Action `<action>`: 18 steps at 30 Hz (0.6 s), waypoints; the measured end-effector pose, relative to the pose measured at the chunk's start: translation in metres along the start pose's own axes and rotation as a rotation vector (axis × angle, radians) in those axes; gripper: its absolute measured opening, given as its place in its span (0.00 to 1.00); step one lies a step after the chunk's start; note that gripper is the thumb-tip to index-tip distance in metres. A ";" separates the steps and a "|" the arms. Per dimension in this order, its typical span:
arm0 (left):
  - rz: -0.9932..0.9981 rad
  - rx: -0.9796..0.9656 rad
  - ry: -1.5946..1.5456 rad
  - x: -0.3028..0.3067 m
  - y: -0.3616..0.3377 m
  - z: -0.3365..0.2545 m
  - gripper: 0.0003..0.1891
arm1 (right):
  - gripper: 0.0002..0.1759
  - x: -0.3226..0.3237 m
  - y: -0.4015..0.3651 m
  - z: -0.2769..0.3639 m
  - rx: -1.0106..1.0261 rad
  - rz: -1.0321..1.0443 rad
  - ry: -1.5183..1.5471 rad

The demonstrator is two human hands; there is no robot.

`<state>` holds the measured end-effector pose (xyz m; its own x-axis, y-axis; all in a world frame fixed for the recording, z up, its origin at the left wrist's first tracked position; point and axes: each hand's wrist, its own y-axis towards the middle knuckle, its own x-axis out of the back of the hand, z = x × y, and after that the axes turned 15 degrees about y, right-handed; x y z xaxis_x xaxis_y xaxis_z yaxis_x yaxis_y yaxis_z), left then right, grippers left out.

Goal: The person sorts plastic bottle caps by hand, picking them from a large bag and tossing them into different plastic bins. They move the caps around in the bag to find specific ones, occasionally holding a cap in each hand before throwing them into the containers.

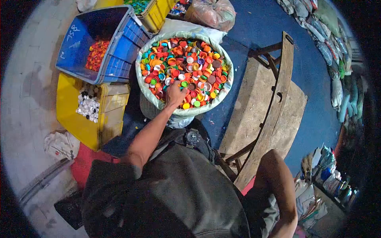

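Many mixed-colour plastic caps (198, 65) fill a round container lined with a pale sack (227, 89). My left hand (176, 94) reaches over its near rim, fingers bent down among the caps, beside a green one (184, 84). The fingers are drawn together, and their tips are partly hidden, so what they hold cannot be made out. At the lower right a bare limb is bent beside my dark shirt; my right hand does not show.
To the left stand a blue crate (115, 59) with orange caps and a yellow crate (101, 119) with white and black caps. A wooden bench (274, 115) stands on the right. Filled bags (212, 14) lie beyond the container; more line the right side.
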<state>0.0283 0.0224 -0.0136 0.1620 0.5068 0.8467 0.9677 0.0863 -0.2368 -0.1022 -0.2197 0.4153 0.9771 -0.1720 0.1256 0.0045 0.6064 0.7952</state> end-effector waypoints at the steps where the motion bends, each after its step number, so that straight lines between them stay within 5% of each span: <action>1: 0.002 -0.010 0.013 0.000 0.001 -0.001 0.22 | 0.08 -0.001 0.000 0.001 0.019 -0.006 0.001; 6: 0.017 -0.042 0.108 0.003 0.002 -0.007 0.24 | 0.08 0.018 -0.039 -0.040 0.383 -0.358 -0.097; 9: 0.036 -0.041 0.160 -0.003 0.008 -0.005 0.24 | 0.11 -0.007 -0.094 -0.082 0.426 -0.978 0.012; 11: 0.049 -0.024 0.185 0.000 0.007 -0.008 0.24 | 0.13 0.004 -0.129 -0.118 0.239 -1.187 -0.022; 13: 0.031 -0.032 0.246 0.001 0.006 -0.009 0.23 | 0.22 -0.001 -0.163 -0.150 -0.157 -1.505 -0.160; 18: -0.049 -0.078 0.113 0.000 0.007 -0.011 0.22 | 0.25 -0.018 -0.254 -0.256 -0.935 -1.583 -0.553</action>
<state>0.0367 0.0135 -0.0099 0.1301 0.4038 0.9056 0.9864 0.0394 -0.1593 -0.0668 -0.1723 0.0589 -0.1987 -0.9800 0.0108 0.9694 -0.1981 -0.1448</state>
